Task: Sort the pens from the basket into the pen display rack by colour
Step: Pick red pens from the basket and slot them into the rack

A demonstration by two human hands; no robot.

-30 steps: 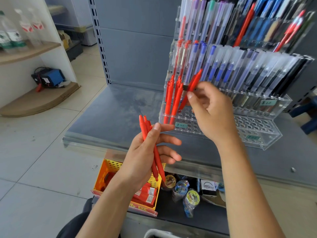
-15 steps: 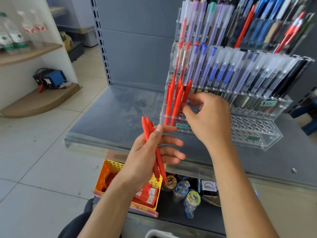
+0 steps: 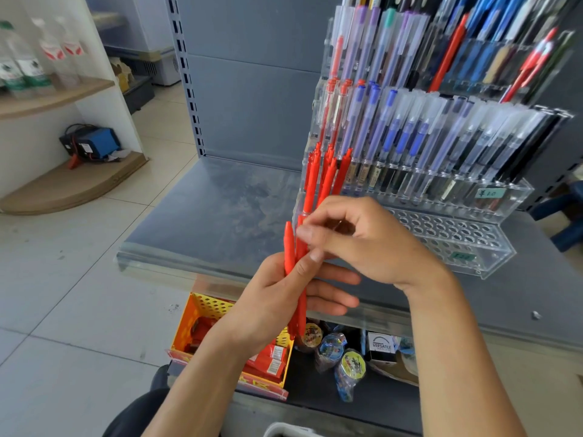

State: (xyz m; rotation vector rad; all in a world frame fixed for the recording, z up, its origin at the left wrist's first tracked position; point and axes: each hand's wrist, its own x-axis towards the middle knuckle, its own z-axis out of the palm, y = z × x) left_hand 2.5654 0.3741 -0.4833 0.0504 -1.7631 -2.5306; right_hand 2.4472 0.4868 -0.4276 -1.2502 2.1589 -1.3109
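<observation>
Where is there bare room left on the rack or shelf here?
Free: the clear acrylic pen rack's front tier, holes bare right of the standing red pens; the grey metal shelf left of the rack. Crowded: upper tiers packed with pens; the rack's left corner, where the right hand pinches a pen from the left hand's red bunch.

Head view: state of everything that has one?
Left hand: grips bundle of red pens, upright.
Right hand: fingers curled, pinching the top of one bundle pen.
Racked red pens: standing at the rack's left end, lowest tier.
Pen display rack: lowest-tier holes otherwise empty.
Yellow box: open-topped, holds red packets.
</observation>
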